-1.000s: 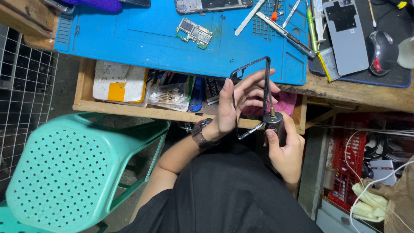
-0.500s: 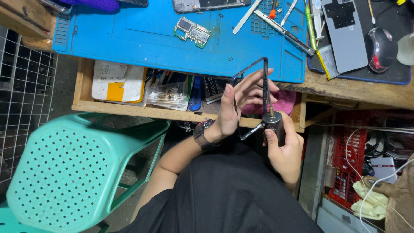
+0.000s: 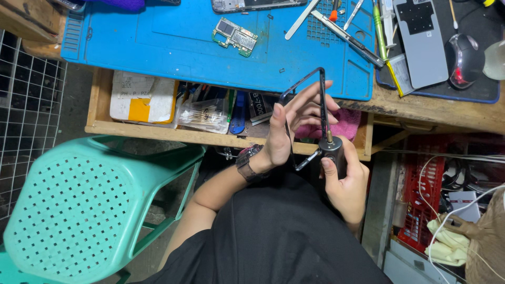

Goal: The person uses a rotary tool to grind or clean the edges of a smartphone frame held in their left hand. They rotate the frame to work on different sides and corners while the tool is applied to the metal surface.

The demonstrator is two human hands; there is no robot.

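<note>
My left hand [image 3: 288, 125] holds a thin dark phone frame [image 3: 304, 79] upright in front of the open drawer, with the fingers spread along its edge. My right hand [image 3: 344, 181] grips a short dark cylindrical tool [image 3: 333, 152]. The tool's metal tip touches the frame's right edge. A watch [image 3: 246, 162] sits on my left wrist. Behind the hands lies a blue work mat [image 3: 173, 37] with a small green circuit board [image 3: 235, 37] on it.
The wooden drawer [image 3: 158, 131] holds packets, a white-and-yellow box [image 3: 142, 97] and a pink cloth [image 3: 344, 126]. Tweezers and tools [image 3: 347, 34], a grey phone back [image 3: 421, 39] and a mouse [image 3: 465, 58] lie on the desk. A teal plastic stool [image 3: 79, 210] stands at left, a red crate [image 3: 426, 205] at right.
The hands, frame and tool have kept almost the same pose; the view has only shifted slightly.
</note>
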